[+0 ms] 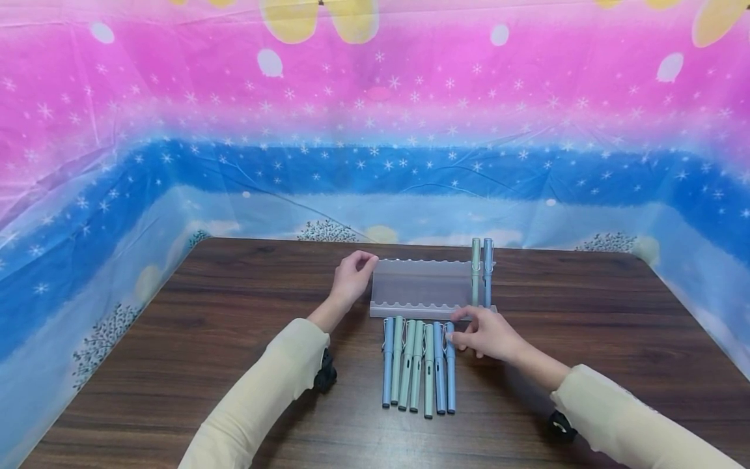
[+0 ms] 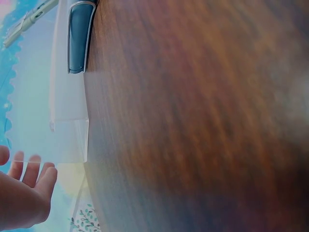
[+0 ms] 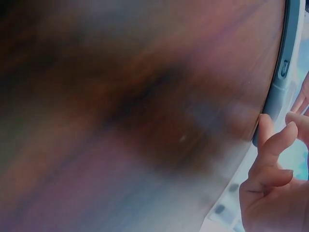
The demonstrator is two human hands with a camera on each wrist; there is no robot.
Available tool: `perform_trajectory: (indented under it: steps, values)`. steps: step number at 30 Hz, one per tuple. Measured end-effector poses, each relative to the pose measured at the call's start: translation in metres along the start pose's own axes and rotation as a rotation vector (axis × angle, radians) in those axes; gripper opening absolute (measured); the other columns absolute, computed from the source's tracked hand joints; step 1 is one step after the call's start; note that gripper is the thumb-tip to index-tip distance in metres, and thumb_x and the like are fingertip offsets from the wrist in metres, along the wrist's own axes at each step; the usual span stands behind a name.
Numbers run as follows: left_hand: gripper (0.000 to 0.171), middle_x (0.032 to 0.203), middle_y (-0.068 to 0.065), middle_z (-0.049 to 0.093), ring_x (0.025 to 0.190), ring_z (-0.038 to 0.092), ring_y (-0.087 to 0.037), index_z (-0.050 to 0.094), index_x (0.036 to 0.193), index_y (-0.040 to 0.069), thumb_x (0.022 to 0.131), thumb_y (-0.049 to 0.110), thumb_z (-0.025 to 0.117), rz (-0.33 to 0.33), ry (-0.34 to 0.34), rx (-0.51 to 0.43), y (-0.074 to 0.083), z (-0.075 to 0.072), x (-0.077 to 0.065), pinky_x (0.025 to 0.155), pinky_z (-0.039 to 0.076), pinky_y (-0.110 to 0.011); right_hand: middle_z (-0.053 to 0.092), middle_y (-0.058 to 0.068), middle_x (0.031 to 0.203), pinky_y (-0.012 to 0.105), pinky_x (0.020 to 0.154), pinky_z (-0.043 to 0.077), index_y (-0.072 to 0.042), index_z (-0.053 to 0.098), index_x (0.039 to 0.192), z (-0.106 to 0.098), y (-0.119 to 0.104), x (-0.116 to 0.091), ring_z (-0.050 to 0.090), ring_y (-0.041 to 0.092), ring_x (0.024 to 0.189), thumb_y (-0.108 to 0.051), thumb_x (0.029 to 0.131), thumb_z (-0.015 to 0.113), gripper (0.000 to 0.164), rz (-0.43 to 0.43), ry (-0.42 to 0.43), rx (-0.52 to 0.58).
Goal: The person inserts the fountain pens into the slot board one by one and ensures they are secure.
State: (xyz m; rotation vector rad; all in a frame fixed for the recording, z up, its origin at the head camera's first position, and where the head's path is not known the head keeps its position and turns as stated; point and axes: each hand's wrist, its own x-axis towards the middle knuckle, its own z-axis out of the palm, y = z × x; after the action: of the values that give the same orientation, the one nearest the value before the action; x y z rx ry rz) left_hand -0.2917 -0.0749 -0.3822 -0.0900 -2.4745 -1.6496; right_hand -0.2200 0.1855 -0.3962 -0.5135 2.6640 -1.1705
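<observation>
A clear plastic pen rack [image 1: 422, 283] with scalloped edges stands on the table. My left hand [image 1: 353, 277] holds its left end, thumb and fingers at the upper corner; in the left wrist view, the fingers [image 2: 33, 169] meet the panel's edge. A green pen [image 1: 476, 273] and a blue pen [image 1: 488, 273] stand in the right end of the rack. Before it lies a row of several capped green and blue pens with wire clips. My right hand [image 1: 489, 332] is at the cap of the rightmost blue pen [image 1: 450, 374], thumb and forefinger spread around it.
Brown wood-grain table [image 1: 234, 312] under everything. A pink and blue patterned cloth [image 1: 375, 163] hangs along its back and sides. Dark straps with devices [image 1: 325, 372] sit on both wrists over the pale sleeves [image 1: 263, 384].
</observation>
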Motion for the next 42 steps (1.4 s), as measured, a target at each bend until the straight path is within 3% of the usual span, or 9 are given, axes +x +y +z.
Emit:
perform_trajectory:
  steps: [7, 15, 24, 35, 42]
  values:
    - [0.024, 0.098, -0.009, 0.059, 0.088, 0.053, -0.022, 0.059, 0.101, 0.003, 0.090, 0.023, 0.051, 0.009, 0.002, 0.004, -0.0002, 0.0004, 0.0008, 0.078, 0.043, -0.035, 0.056, 0.001, 0.059, 0.029, 0.040, 0.041, -0.002, 0.053, 0.109, 0.0043, -0.0021, 0.0014, 0.048, 0.016, 0.041, -0.022, 0.078, 0.067, 0.040, 0.025, 0.033, -0.052]
    - [0.024, 0.099, -0.009, 0.059, 0.089, 0.053, -0.022, 0.059, 0.102, 0.004, 0.090, 0.023, 0.051, -0.002, 0.010, 0.021, -0.0013, 0.0013, 0.0017, 0.079, 0.043, -0.034, 0.053, -0.001, 0.060, 0.028, 0.041, 0.042, -0.002, 0.051, 0.110, 0.0037, -0.0012, 0.0002, 0.049, 0.014, 0.042, -0.023, 0.076, 0.069, 0.043, -0.029, -0.004, -0.109]
    - [0.024, 0.097, -0.009, 0.059, 0.089, 0.053, -0.022, 0.059, 0.101, 0.003, 0.090, 0.023, 0.051, 0.005, 0.005, 0.011, -0.0009, 0.0008, 0.0013, 0.078, 0.044, -0.034, 0.051, -0.001, 0.062, 0.026, 0.040, 0.040, -0.002, 0.053, 0.102, -0.0005, -0.0013, 0.0003, 0.047, 0.013, 0.041, -0.016, 0.079, 0.065, 0.030, -0.078, -0.050, -0.159]
    - [0.024, 0.096, -0.009, 0.059, 0.088, 0.053, -0.022, 0.059, 0.100, 0.003, 0.090, 0.023, 0.051, 0.008, 0.010, 0.019, 0.0001, 0.0009, 0.0016, 0.078, 0.043, -0.034, 0.048, -0.003, 0.059, 0.025, 0.043, 0.035, -0.005, 0.053, 0.096, 0.0034, -0.0022, 0.0022, 0.043, 0.010, 0.048, -0.017, 0.075, 0.067, 0.028, -0.081, 0.005, -0.266]
    - [0.024, 0.098, -0.009, 0.059, 0.089, 0.053, -0.022, 0.059, 0.100, 0.003, 0.090, 0.023, 0.051, 0.000, 0.011, 0.023, 0.0006, 0.0005, 0.0014, 0.079, 0.043, -0.034, 0.048, 0.000, 0.062, 0.027, 0.046, 0.036, -0.004, 0.053, 0.099, -0.0007, -0.0032, 0.0016, 0.043, 0.013, 0.050, -0.012, 0.076, 0.065, 0.027, -0.065, 0.000, -0.215]
